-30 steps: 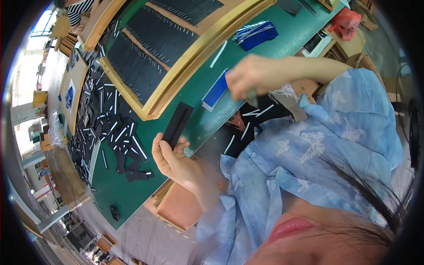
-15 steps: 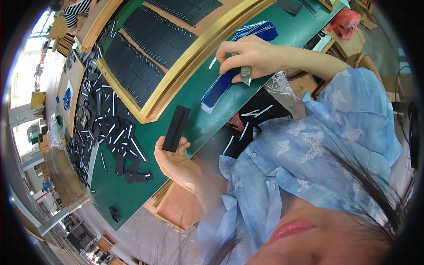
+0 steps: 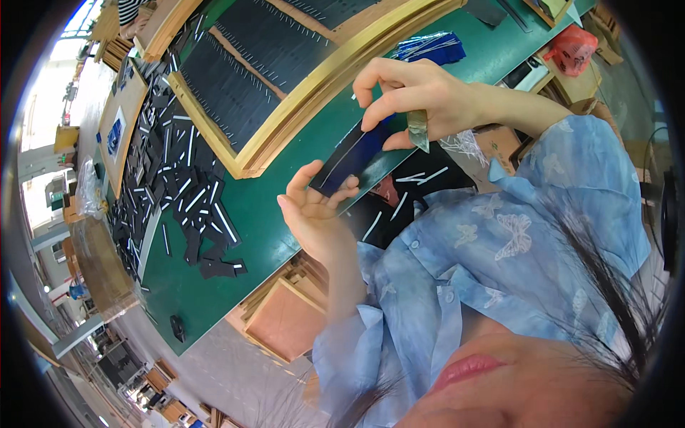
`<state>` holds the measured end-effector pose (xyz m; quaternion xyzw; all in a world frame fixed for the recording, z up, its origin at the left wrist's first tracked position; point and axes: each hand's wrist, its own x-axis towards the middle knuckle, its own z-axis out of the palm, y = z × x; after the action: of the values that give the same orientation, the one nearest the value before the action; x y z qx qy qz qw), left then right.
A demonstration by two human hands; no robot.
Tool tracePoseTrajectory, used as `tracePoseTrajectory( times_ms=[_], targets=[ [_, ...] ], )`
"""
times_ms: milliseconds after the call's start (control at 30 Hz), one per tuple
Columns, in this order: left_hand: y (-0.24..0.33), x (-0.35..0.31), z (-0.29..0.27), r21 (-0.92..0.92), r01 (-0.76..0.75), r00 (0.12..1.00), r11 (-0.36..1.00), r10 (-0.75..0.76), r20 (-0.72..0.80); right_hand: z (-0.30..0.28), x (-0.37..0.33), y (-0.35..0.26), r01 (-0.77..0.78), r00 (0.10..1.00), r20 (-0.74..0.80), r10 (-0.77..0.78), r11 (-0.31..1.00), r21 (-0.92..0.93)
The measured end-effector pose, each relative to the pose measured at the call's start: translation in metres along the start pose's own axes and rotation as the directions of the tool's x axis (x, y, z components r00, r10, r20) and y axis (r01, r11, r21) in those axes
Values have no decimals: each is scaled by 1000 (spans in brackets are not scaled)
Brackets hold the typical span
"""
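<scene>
My left hand (image 3: 317, 210) grips a thin black strip (image 3: 332, 175) by its near end, tilted up above the green table (image 3: 264, 214). Over the strip's far end reaches my right hand (image 3: 421, 96), its index fingertip at the strip's edge and its thumb a little apart. Tucked in that same hand is a pointed metal blade (image 3: 418, 131), its tip facing down. A dark blue strip (image 3: 367, 153) shows beside the black one, between the hands; whether they touch I cannot tell.
A wooden frame (image 3: 246, 164) holding rows of black strips stands beyond my hands. Black strips with white lines (image 3: 189, 192) pile up at left. Blue strips (image 3: 432, 48) lie at the far side. White sticks (image 3: 464, 141) and a red bag (image 3: 573, 50) are at right.
My left hand has carried the black strip rightward and up to my right hand. My right hand's fingers have come to the strip's far end, with the blade still held.
</scene>
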<state>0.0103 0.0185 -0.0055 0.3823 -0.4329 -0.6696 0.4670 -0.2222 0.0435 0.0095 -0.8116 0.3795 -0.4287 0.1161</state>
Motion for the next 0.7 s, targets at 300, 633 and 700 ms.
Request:
tracePoseTrajectory(
  times_ms=[300,633,700],
  targets=[
    [3,-4,2,-12,32,999,999,-32,10,0,1,-6,-60,998,10,60,998,-12],
    [3,-4,-6,40,50,993,998,-54,102,-5,1,-13,-168,984,44,170,984,-57],
    [3,-5,-5,38,51,993,998,-55,105,-5,2,-15,-171,983,58,174,984,-48]
  ],
)
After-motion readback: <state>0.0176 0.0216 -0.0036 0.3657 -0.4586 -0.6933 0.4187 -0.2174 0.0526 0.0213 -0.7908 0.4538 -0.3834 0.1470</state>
